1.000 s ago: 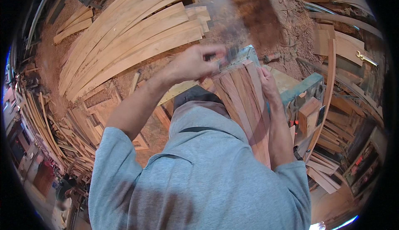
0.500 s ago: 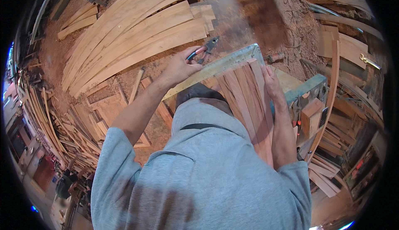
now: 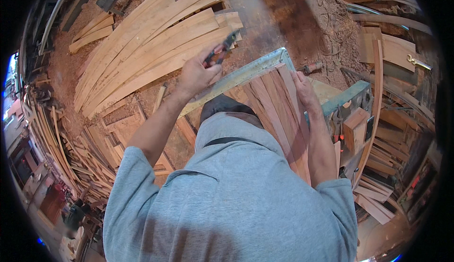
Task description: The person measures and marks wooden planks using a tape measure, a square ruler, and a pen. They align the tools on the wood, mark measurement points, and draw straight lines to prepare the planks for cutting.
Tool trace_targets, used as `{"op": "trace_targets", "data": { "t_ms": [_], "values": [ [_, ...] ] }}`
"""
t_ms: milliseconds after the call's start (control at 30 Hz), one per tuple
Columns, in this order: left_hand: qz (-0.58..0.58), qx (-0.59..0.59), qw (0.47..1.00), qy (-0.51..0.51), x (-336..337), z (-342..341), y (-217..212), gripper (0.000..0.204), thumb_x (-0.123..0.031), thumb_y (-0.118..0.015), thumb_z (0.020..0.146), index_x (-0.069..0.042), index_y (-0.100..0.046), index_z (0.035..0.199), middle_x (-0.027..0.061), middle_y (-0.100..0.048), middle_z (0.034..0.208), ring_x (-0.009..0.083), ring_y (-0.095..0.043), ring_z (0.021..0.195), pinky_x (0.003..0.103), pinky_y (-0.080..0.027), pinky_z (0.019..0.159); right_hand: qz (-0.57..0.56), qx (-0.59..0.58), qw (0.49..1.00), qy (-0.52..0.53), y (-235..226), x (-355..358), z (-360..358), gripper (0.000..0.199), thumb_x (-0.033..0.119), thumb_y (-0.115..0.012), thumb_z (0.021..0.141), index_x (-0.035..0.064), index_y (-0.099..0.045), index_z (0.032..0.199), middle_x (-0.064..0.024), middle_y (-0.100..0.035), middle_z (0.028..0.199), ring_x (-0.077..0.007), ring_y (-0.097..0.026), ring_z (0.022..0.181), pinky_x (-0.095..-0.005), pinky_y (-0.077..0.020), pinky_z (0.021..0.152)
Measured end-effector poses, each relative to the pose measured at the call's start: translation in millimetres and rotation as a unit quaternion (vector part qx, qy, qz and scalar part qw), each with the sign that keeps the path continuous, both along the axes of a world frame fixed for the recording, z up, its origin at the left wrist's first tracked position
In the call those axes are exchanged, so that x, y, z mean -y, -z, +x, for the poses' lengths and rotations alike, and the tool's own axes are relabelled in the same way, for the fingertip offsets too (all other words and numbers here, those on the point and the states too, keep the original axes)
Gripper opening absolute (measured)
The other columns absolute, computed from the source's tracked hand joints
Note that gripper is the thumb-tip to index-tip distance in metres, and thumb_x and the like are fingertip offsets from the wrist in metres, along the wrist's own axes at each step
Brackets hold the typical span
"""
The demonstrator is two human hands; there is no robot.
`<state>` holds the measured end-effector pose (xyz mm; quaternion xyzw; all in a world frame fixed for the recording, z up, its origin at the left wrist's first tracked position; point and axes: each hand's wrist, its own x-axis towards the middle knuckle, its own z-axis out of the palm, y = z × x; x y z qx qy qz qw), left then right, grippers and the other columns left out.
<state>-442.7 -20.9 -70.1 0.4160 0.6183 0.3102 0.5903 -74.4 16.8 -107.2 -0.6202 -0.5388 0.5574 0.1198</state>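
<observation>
My left hand (image 3: 196,75) is wrapped round a pair of pliers (image 3: 222,50) with dark jaws and red-and-black handles. The jaws point away to the upper right and look smeared by motion. In front of me stands a bundle of reddish-brown wooden boards (image 3: 274,98), side by side, tilted toward me. Along their far end runs a pale, worn metal angle bar (image 3: 241,76), which meets another edge at a corner. My right hand (image 3: 306,90) grips the right edge of the boards near that corner, fingertips at the edge. My body hides the boards' near end.
Long curved planks (image 3: 156,44) lie stacked on the floor at the far left. A blue-green metal edge (image 3: 347,96) stands right of my right forearm, beside a wooden block (image 3: 355,124). A wrench (image 3: 418,62) lies at the far right. Thin strips pile up at left.
My left hand has moved slightly left and nearer, turning the pliers so their jaws point further up. My right hand keeps its hold on the boards. The whole view has shifted a little.
</observation>
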Motion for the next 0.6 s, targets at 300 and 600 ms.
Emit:
{"op": "trace_targets", "data": {
  "t_ms": [300, 600],
  "values": [
    [-0.140, 0.102, 0.985, 0.017, -15, -17, -60, 0.066, -0.003, -0.069, 0.081, -0.011, -0.058, 0.145, 0.0006, -0.067, 0.077, 0.0044, -0.053, 0.053, 0.022, -0.042, 0.047, -0.021, -0.004, 1.000, 0.004, 6, -1, 2, 0.043, 0.043, -0.052, 0.107, 0.0027, -0.067, 0.112, -0.0036, -0.068, 0.100, -0.0129, -0.057, 0.095, -0.0308, -0.0466, 0.087],
    [-0.144, 0.075, 0.968, 0.189, -17, -15, -53, 0.055, -0.012, -0.068, 0.089, -0.010, -0.059, 0.143, 0.0014, -0.068, 0.078, 0.0044, -0.057, 0.056, 0.023, -0.047, 0.049, -0.001, 0.014, 1.000, -0.005, 11, 0, 5, 0.044, 0.044, -0.055, 0.106, 0.0015, -0.067, 0.111, -0.0034, -0.067, 0.098, -0.0123, -0.056, 0.093, -0.0310, -0.0466, 0.086]
  ]
}}
